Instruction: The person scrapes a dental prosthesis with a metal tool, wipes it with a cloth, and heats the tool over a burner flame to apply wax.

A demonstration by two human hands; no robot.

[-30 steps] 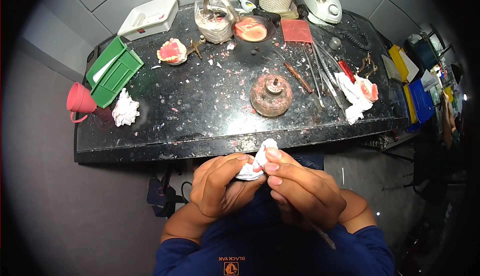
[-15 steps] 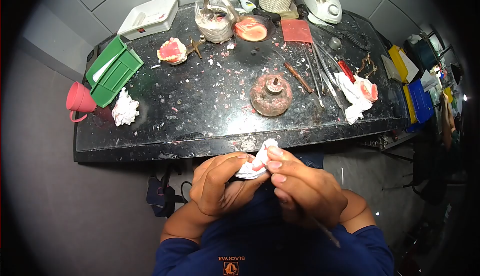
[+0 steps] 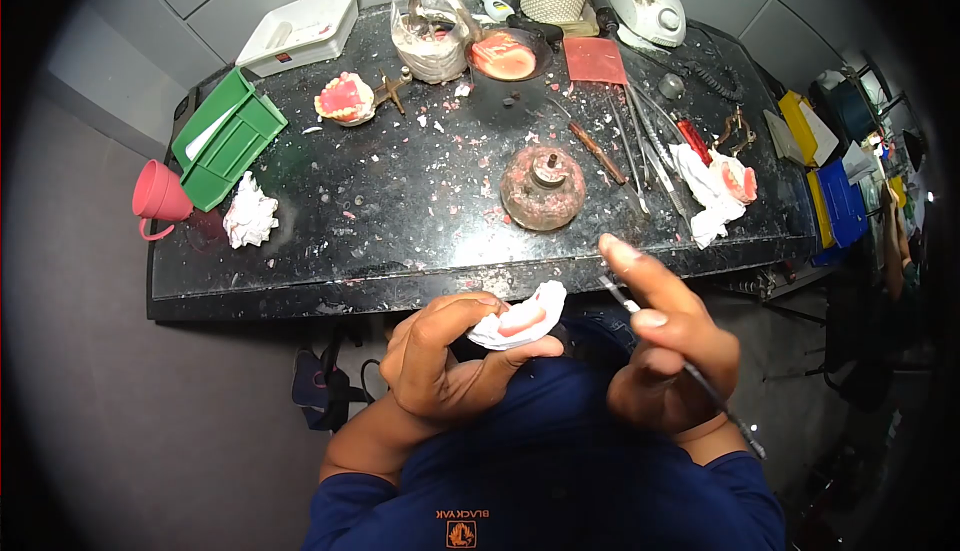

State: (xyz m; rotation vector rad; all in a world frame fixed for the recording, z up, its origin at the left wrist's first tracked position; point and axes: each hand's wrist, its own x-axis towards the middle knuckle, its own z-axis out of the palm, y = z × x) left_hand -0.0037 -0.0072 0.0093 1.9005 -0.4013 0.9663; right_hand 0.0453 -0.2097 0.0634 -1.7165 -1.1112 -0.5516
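Near the desk's front edge, my left hand point(image 3: 435, 361) is closed around a white plaster dental cast point(image 3: 545, 301) with a curved pink wax ridge point(image 3: 522, 319) on it. My thumb supports it from below. My right hand point(image 3: 680, 341) is to the right, apart from the cast, with a thin metal wax carving tool point(image 3: 718, 396) gripped between the fingers. The index finger points out past the tool's flat tip point(image 3: 618, 291). Beyond my hands on the desk stands a round glass spirit burner point(image 3: 543, 196) with a metal neck.
On the black desk point(image 3: 400, 221) lie hand tools point(image 3: 597, 154), a pink wax sheet point(image 3: 594, 59), and a denture model point(image 3: 345, 99). A green tray point(image 3: 225, 141), pink cup point(image 3: 160, 194) and crumpled tissue point(image 3: 250, 213) are at left. White cloth point(image 3: 712, 201) lies at right.
My right hand has moved right, away from the cast, with the carving tool still in its fingers. The left hand still holds the cast, whose pink ridge is now more exposed.
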